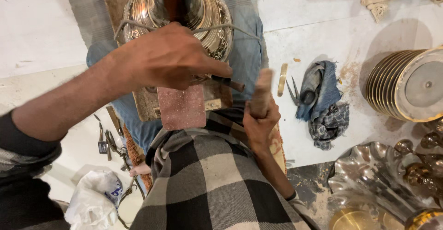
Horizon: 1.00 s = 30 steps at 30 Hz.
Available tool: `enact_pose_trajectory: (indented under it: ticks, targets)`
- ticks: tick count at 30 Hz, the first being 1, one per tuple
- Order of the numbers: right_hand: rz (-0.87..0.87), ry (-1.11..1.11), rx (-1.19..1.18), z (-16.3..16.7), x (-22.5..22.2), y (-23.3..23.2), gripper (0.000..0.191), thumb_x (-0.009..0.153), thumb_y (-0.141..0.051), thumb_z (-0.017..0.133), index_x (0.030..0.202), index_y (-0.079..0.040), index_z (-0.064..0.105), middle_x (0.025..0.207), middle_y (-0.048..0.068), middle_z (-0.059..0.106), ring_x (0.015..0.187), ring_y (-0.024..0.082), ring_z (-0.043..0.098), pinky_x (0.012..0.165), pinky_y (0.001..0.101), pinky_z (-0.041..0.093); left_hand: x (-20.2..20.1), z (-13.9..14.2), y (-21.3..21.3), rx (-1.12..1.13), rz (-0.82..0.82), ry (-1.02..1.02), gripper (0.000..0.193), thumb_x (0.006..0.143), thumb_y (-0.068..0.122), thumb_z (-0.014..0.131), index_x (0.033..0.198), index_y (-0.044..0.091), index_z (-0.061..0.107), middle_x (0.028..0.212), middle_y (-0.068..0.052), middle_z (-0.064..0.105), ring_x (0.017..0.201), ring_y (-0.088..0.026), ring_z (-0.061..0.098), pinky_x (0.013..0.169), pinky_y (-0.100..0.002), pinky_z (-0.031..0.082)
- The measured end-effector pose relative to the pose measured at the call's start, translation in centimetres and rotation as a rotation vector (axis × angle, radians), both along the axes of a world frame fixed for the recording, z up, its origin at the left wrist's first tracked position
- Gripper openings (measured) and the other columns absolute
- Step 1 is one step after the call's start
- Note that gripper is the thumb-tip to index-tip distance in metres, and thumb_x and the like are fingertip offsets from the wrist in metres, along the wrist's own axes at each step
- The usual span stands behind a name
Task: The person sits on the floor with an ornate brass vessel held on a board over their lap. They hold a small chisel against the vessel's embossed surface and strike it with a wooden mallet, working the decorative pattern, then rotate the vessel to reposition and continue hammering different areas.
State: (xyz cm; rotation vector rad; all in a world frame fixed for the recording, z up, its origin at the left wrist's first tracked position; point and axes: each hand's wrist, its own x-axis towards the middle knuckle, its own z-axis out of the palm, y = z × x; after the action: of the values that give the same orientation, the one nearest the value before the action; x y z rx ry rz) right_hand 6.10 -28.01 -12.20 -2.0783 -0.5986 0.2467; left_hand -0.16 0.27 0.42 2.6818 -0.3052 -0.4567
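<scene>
Two hands are busy over the lap: the left hand (168,54) is clenched round a thin dark punch (227,82), its tip poking out toward 3 o'clock, and the right hand (259,119) grips a wooden mallet handle (261,94) held upright, blurred at the top. At 12 o'clock sits the ornate metal vessel (210,20), resting on a worn wooden board (147,103) across the knees, with a cord looped over its shoulder. I'd judge that vessel stiff but thin-walled, easy to dent, slick where polished; best steadied by its broad belly or neck, not the chased rim. At 3 o'clock lie a bundled blue cloth (320,101) and small shears (291,91); a ribbed brass drum (406,84) stands further out. Pliers (107,142) lie at 8 o'clock. The vessel's top is cut off, the punch tip's contact is hidden by the fist, and the mallet head I can't make out.
</scene>
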Motion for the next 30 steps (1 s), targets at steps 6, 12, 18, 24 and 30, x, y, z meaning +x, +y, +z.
enact_pose_trajectory:
  ticks: [6,12,18,24,30]
  targets:
    - [0.101,0.722,0.482,-0.2,-0.2,-2.8,0.023,0.091,-0.003,0.078,0.103,-0.004,0.059,0.09,0.01,0.069,0.08,0.026,0.071,0.071,0.042,0.062,-3.5,0.6,-2.9,-1.116,0.409,-0.688,0.046,0.085,-0.012,0.046,0.12,0.011,0.064,0.096,-0.014,0.073,0.08,-0.017,0.077,0.071,-0.027,0.066]
    - [0.599,0.984,0.497,2.0,0.9,-3.4,0.026,0.092,0.008,0.07,0.111,-0.003,0.056,0.107,0.009,0.063,0.119,0.032,0.069,0.098,0.0464,0.059,-5.1,-2.4,-11.9,-0.837,0.08,0.125,0.07,0.064,-0.001,0.065,0.132,0.014,0.064,0.081,-0.013,0.072,0.071,-0.022,0.072,0.07,-0.039,0.064]
    - [0.589,0.978,0.449,2.8,0.7,-2.1,0.022,0.092,0.007,0.07,0.105,-0.004,0.057,0.098,0.006,0.065,0.117,0.028,0.072,0.094,0.0405,0.065,-6.1,-3.5,-12.2,-0.642,0.015,-0.021,0.08,0.054,0.002,0.065,0.132,0.015,0.064,0.067,-0.006,0.069,0.054,-0.018,0.063,0.069,-0.042,0.057]
    - [0.482,0.819,0.259,2.8,-0.1,-2.3,0.021,0.082,-0.003,0.077,0.099,0.0,0.065,0.09,0.01,0.073,0.076,0.014,0.073,0.066,0.0295,0.062,-5.8,-3.0,-8.9,-0.628,0.145,-0.454,0.052,0.07,-0.008,0.059,0.12,0.005,0.067,0.098,-0.017,0.078,0.058,-0.015,0.066,0.04,-0.026,0.05]
    - [0.612,0.652,0.341,2.1,-2.0,-3.0,0.026,0.095,-0.007,0.075,0.115,0.001,0.06,0.087,0.009,0.073,0.075,0.014,0.069,0.069,0.029,0.058,-4.4,-3.4,-5.3,-0.764,0.709,-0.756,0.033,0.098,-0.013,0.058,0.13,-0.004,0.058,0.105,-0.019,0.076,0.074,-0.017,0.078,0.054,-0.024,0.062]
